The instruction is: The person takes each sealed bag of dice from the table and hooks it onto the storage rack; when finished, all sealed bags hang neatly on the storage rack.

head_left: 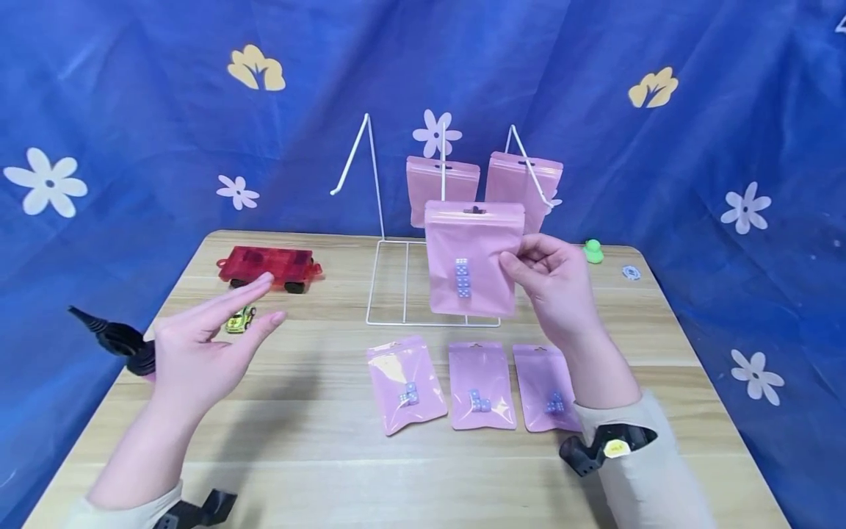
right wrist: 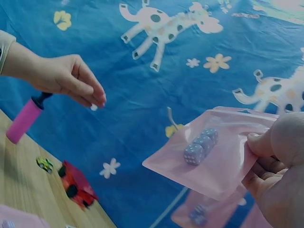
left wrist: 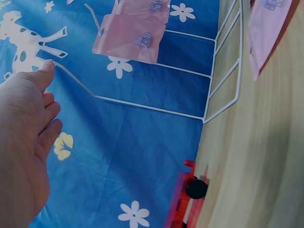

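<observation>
Blue flower-print cloth hangs behind the wooden table (head_left: 317,441), where the right hand (head_left: 555,283) pinches a pink dice pouch (head_left: 471,257) by its edge, holding it upright in front of the white wire rack (head_left: 423,242). Well apart, the left hand (head_left: 198,349) hovers with fingers straight, holding nothing — a tiny green toy car (head_left: 240,319) and red toy wagon (head_left: 267,266) lie just beyond it. Three more dice pouches (head_left: 481,386) lie flat (in a row) below the right hand.

Wooden table (head_left: 317,455) with pink pouches (head_left: 481,386)
</observation>
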A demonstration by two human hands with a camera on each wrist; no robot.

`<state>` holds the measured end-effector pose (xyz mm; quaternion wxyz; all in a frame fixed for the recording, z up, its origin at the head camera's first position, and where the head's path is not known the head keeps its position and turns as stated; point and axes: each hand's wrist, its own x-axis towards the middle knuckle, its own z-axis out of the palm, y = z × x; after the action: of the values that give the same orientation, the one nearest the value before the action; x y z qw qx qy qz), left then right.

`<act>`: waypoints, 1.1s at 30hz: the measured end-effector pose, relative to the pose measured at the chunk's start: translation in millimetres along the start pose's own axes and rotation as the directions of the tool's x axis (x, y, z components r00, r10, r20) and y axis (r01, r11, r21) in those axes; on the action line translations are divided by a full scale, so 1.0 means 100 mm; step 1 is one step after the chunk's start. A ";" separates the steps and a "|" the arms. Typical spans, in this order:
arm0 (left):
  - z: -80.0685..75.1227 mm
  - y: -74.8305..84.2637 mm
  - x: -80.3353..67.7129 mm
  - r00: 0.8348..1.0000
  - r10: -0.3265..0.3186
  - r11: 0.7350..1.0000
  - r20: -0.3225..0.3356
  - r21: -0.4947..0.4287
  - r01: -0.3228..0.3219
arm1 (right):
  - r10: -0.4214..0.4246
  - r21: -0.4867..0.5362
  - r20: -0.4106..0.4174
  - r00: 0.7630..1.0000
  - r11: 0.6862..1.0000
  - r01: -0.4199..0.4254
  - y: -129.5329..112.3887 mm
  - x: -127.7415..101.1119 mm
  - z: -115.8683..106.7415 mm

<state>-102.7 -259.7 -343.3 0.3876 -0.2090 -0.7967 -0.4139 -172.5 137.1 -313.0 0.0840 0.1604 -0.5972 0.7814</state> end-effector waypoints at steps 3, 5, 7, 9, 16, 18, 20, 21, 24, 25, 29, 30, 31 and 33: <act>-0.01 -0.03 -0.07 1.000 -0.003 1.000 -0.007 0.005 0.003 | -0.020 0.001 0.017 1.000 1.000 0.020 0.03 0.03 0.17; -0.02 -0.03 -0.09 1.000 0.000 1.000 -0.018 0.004 0.000 | -0.035 -0.001 0.031 0.999 0.999 0.035 0.05 0.06 0.29; -0.03 -0.03 -0.09 0.999 0.003 1.000 -0.032 0.000 -0.003 | -0.044 0.003 0.046 0.998 0.999 0.043 0.07 0.08 0.40; -0.05 -0.02 -0.07 0.999 0.005 1.000 -0.036 0.000 -0.005 | -0.052 0.005 0.059 0.997 0.999 0.052 0.10 0.11 0.51; -0.12 0.03 0.09 0.998 0.023 1.000 -0.054 0.000 -0.023 | -0.032 0.017 0.079 0.996 0.999 0.031 0.22 0.22 0.90; -0.13 0.03 0.12 0.998 0.024 1.000 -0.056 -0.014 -0.025 | -0.028 0.006 0.085 0.996 1.000 0.028 0.25 0.24 0.99; -0.12 0.04 0.14 0.998 0.027 0.999 -0.052 -0.017 -0.027 | -0.024 0.002 0.093 0.995 1.000 0.024 0.29 0.26 1.06; -0.11 0.05 0.15 0.999 0.025 1.000 -0.046 -0.013 -0.026 | -0.022 -0.001 0.097 0.995 1.000 0.022 0.31 0.27 1.10; -0.11 0.05 0.17 0.999 0.023 1.000 -0.029 -0.001 -0.023 | -0.016 -0.007 0.109 0.994 1.000 0.017 0.36 0.31 1.18; -0.11 0.04 0.17 0.999 0.023 1.000 -0.025 0.004 -0.023 | -0.013 -0.006 0.111 0.994 1.000 0.014 0.38 0.32 1.20; -0.11 0.02 0.19 1.000 0.010 1.000 -0.004 0.018 -0.010 | -0.001 -0.021 0.111 0.994 1.000 0.004 0.45 0.36 1.27; -0.11 0.02 0.19 1.000 0.005 1.000 -0.001 0.019 -0.005 | 0.000 -0.027 0.110 0.994 1.000 0.003 0.46 0.38 1.28; -0.10 0.01 0.20 1.000 0.002 1.000 0.001 0.019 -0.002 | 0.000 -0.032 0.109 0.994 0.999 0.003 0.47 0.39 1.29; -0.10 0.00 0.20 1.000 -0.004 1.000 0.004 0.022 0.004 | 0.003 -0.045 0.107 0.994 0.999 0.002 0.50 0.41 1.31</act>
<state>-110.4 -267.5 -323.6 0.3873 -0.2042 -0.8025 -0.4053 -207.0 -4.4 -313.2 0.0550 0.2000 -0.6183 0.7580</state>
